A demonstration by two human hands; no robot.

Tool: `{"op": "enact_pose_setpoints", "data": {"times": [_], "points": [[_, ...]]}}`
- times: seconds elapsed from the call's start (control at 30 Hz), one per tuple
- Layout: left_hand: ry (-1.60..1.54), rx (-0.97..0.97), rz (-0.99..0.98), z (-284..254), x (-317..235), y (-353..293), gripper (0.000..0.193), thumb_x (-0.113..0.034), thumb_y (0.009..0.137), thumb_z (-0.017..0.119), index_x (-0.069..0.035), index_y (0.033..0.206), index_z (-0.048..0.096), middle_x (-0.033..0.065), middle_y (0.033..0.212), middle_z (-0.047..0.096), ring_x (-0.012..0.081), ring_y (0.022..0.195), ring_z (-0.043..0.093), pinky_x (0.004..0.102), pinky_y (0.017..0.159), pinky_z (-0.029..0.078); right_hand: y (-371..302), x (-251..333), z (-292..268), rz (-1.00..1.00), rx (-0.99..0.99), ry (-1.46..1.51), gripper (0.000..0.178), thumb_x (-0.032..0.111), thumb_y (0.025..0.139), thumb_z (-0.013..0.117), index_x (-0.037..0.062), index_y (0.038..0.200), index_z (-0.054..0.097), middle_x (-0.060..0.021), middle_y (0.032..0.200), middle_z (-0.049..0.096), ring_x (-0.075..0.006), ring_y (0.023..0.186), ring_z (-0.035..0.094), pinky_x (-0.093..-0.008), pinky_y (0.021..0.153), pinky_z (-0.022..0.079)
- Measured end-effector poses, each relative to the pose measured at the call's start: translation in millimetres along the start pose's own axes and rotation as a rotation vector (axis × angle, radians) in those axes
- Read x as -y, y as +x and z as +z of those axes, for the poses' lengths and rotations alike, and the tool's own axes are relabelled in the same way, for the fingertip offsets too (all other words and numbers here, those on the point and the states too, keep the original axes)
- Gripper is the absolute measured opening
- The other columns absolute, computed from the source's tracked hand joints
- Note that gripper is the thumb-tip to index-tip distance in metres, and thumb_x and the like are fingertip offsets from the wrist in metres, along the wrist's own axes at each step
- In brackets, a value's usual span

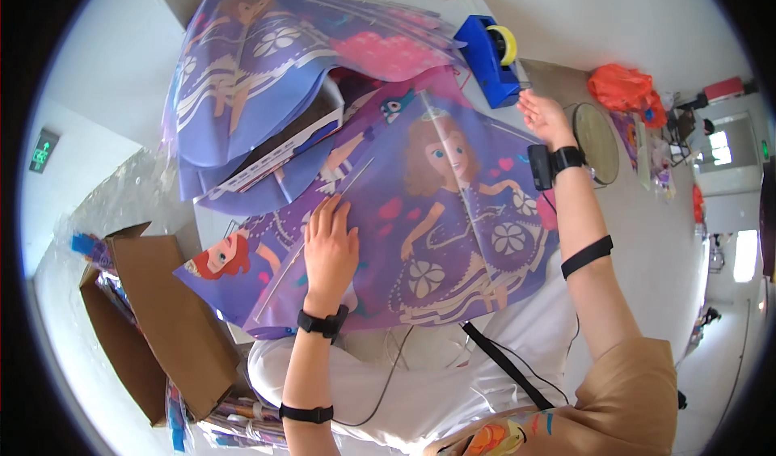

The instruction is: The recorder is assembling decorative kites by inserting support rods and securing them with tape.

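A purple kite sheet (436, 213) printed with a cartoon girl in a purple dress lies spread across the table in front of me. My left hand (330, 250) presses flat on its left part, fingers apart, next to a thin white rod (339, 193) running along the sheet. My right hand (543, 116) hovers open near the sheet's far right corner, holding nothing, close to a blue tape dispenser (491, 56). Black bands and a small black device sit on my wrists.
A pile of similar purple sheets (259, 68) is stacked at the far left of the table. An open cardboard box (162, 310) stands at my lower left with more rolled sheets beneath. A round stool (596, 141) and an orange bag (621, 84) lie to the right.
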State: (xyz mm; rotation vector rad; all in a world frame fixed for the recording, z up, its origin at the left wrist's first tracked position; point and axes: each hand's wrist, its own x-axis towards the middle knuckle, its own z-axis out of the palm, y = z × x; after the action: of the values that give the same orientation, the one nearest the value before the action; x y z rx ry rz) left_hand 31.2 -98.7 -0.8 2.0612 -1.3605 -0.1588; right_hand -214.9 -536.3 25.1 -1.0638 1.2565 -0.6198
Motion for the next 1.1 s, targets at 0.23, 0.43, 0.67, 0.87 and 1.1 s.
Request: {"op": "enact_pose_setpoints", "data": {"times": [0.23,0.43,0.67,0.87,1.1], "points": [[0.056,0.017,-0.030,4,3,0,0.041,-0.006,0.080,0.064,-0.001,0.120,0.056,0.0126,0.129,0.052,0.0333,0.121,0.047,0.0426,0.102,0.039,-105,-72,102,-0.369,0.195,-0.259,0.016,0.023,0.095,0.061,0.0071,0.099,0.063,-0.0012,0.090,0.067,-0.0117,0.084,0.063,-0.0284,0.069,0.049],[0.050,0.003,-0.021,4,3,2,0.042,-0.006,0.080,0.065,-0.003,0.121,0.056,0.0115,0.129,0.052,0.0319,0.121,0.048,0.0422,0.102,0.039,-131,-60,216,-0.688,0.784,-0.941,0.017,0.019,0.098,0.054,0.0039,0.091,0.053,-0.0049,0.084,0.057,-0.0199,0.076,0.056,-0.0314,0.071,0.045],[0.028,0.021,-0.026,4,5,2,0.043,-0.007,0.079,0.067,-0.005,0.121,0.056,0.0089,0.131,0.051,0.0301,0.122,0.048,0.0418,0.100,0.041,-116,-62,242,-0.803,0.871,-1.242,0.012,0.013,0.095,0.052,0.0022,0.091,0.050,-0.0133,0.090,0.057,-0.0330,0.084,0.057,-0.0403,0.074,0.045],[0.038,-0.002,-0.016,5,9,-3,0.043,-0.007,0.079,0.067,-0.005,0.121,0.057,0.0089,0.131,0.051,0.0294,0.124,0.047,0.0419,0.099,0.042,-128,-60,243,-0.802,0.926,-1.150,0.005,0.006,0.093,0.052,0.0013,0.096,0.053,-0.0139,0.093,0.060,-0.0314,0.088,0.059,-0.0390,0.077,0.047],[0.037,-0.004,-0.018,5,10,-3,0.043,-0.007,0.078,0.067,-0.004,0.120,0.057,0.0098,0.132,0.051,0.0296,0.124,0.047,0.0421,0.099,0.042,-143,-45,244,-0.656,0.829,-1.323,0.024,0.001,0.092,0.051,0.0068,0.115,0.047,-0.0127,0.089,0.060,-0.0315,0.082,0.061,-0.0395,0.072,0.047]]}}
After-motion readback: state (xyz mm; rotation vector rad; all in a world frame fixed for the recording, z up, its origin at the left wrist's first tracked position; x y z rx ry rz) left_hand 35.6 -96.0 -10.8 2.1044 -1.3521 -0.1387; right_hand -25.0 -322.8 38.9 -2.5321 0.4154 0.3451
